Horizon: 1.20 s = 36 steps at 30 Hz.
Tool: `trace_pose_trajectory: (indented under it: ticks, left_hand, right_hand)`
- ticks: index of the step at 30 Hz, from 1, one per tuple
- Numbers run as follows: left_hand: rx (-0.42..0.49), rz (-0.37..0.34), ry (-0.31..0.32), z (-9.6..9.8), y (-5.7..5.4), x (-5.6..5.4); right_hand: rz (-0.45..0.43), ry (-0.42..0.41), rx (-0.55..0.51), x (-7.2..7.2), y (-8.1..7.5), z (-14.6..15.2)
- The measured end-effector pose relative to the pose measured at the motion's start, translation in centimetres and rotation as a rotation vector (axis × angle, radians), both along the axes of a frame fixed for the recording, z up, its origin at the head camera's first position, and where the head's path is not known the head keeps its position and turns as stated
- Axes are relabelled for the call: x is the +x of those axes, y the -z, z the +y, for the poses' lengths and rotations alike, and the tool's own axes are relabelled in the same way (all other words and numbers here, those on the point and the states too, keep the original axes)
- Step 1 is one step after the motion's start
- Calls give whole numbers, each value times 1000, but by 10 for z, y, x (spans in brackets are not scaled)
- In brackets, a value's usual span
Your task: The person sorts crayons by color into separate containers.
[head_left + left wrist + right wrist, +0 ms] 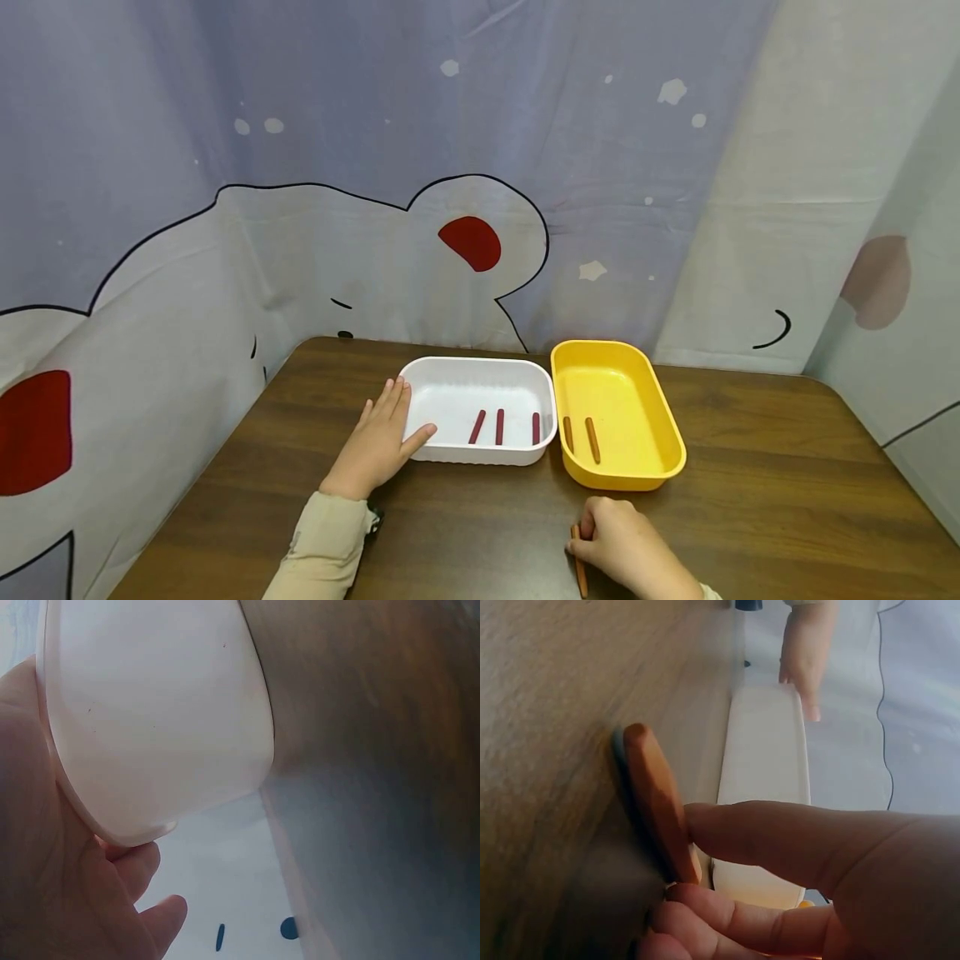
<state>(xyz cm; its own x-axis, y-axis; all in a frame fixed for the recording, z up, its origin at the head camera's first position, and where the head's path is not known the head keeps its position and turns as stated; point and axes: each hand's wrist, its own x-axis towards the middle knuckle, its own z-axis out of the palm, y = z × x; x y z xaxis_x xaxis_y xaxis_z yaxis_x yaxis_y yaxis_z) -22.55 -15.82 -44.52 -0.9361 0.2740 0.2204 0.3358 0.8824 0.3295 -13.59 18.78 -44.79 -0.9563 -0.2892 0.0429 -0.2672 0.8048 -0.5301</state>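
Note:
Close in front of the yellow tray, my right hand point(628, 543) pinches an orange-brown stick point(581, 575) low over the table. In the right wrist view the stick point(656, 799) looks faceted with a blunt end; the thumb lies against its side and the fingers meet its other end. My left hand point(378, 446) rests on the left rim of the white tray point(442, 404), fingers spread and fairly straight. Three dark red sticks point(499, 427) lie in that tray. Two brown sticks point(592, 440) lie in the left part of the yellow tray point(633, 417).
Both trays stand side by side near the back of a dark wooden table point(757, 467). Directly behind the table hangs a printed curtain point(600, 167), which also runs along the left and right sides.

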Motion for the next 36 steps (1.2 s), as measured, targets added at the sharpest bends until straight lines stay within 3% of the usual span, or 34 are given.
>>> trace_pose_trajectory:
  ticks: [16, 28, 36]
  left_hand:
    - [-6, 1, -4, 0, 1, -2]
    - [3, 21, 2, 0, 4, -3]
    - [7, 20, -2, 0, 4, -2]
  right_hand:
    - [1, -12, -4, 0, -2, -1]
    - [13, -17, -73, -3, -4, -3]
    - [71, -40, -187, -4, -7, -6]
